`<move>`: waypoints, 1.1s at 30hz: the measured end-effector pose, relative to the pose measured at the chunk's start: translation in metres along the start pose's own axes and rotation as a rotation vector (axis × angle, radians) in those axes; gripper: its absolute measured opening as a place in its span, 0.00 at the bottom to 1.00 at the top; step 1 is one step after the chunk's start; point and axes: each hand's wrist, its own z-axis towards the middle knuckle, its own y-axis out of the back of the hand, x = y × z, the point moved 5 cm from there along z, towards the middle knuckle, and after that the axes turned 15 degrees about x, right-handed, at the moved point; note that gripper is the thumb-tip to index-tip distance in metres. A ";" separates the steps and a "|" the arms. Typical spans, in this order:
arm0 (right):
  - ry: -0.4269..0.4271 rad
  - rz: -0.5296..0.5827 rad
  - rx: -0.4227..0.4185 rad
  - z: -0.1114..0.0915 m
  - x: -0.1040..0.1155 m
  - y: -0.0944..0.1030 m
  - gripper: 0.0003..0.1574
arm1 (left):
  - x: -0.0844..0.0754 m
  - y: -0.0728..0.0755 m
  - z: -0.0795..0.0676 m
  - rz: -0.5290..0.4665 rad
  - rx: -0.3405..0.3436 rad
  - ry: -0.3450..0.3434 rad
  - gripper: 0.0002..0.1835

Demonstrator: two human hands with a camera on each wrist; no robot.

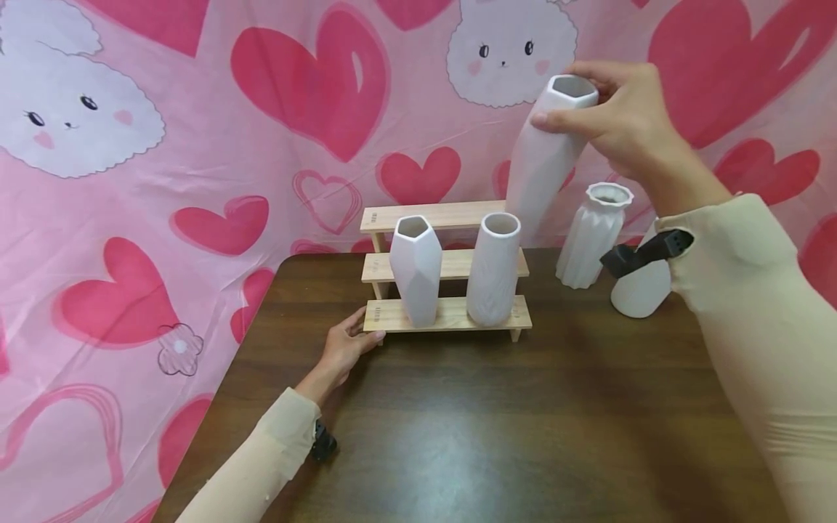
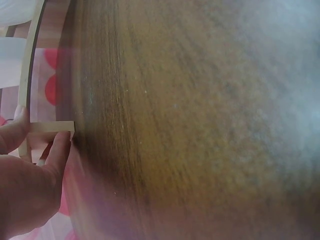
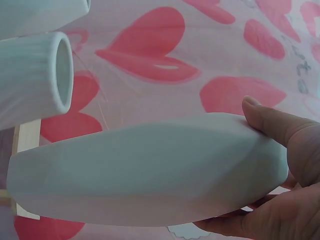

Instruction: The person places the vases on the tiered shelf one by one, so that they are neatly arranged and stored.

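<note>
My right hand (image 1: 624,120) grips a tall faceted white vase (image 1: 546,156) near its five-sided mouth, thumb on the near side. The vase tilts in the air at the right end of a three-step wooden stand (image 1: 434,216); in the right wrist view, the vase's lower end (image 3: 30,185) overlaps a step. My left hand (image 1: 343,347) holds the left end of the bottom step, its thumb (image 2: 17,125) on the board and a finger against the short leg (image 2: 52,126). On that step stand a faceted white vase (image 1: 417,272) and a rounder, textured white vase (image 1: 495,269).
Right of the stand, a fluted white vase with a wavy rim (image 1: 591,236) stands on the dark wooden table (image 1: 445,421). Beside it another white vase (image 1: 644,290) is partly hidden by the right wrist's black strap. A pink heart-patterned cloth (image 1: 261,145) hangs behind.
</note>
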 end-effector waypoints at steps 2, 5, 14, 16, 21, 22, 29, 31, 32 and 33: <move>0.009 0.007 0.003 0.003 0.004 -0.005 0.37 | 0.000 0.000 0.000 0.000 0.000 0.000 0.38; 0.029 0.006 0.016 0.007 0.009 -0.013 0.36 | 0.000 -0.001 -0.001 -0.010 0.003 -0.005 0.38; 0.080 0.007 0.045 0.016 0.024 -0.041 0.32 | 0.000 0.000 -0.002 -0.020 -0.003 -0.008 0.38; 0.081 0.000 0.053 0.018 0.027 -0.047 0.31 | -0.001 0.000 -0.002 -0.027 -0.003 -0.015 0.38; 0.103 -0.011 0.068 0.021 0.031 -0.060 0.29 | 0.000 -0.001 -0.002 -0.041 -0.003 -0.016 0.38; 0.109 -0.009 0.073 0.021 0.031 -0.063 0.29 | 0.000 -0.001 -0.002 -0.041 0.000 -0.016 0.38; 0.112 0.013 0.107 0.023 0.028 -0.079 0.30 | 0.002 -0.002 0.000 -0.042 0.001 -0.017 0.38; 0.125 0.011 0.110 0.024 0.027 -0.082 0.30 | 0.002 -0.002 0.000 -0.044 0.003 -0.017 0.38; 0.131 0.011 0.110 0.025 0.027 -0.084 0.29 | 0.002 -0.002 0.000 -0.042 0.005 -0.016 0.38; 0.134 0.015 0.113 0.026 0.027 -0.086 0.30 | 0.001 -0.002 -0.001 -0.045 0.005 -0.017 0.38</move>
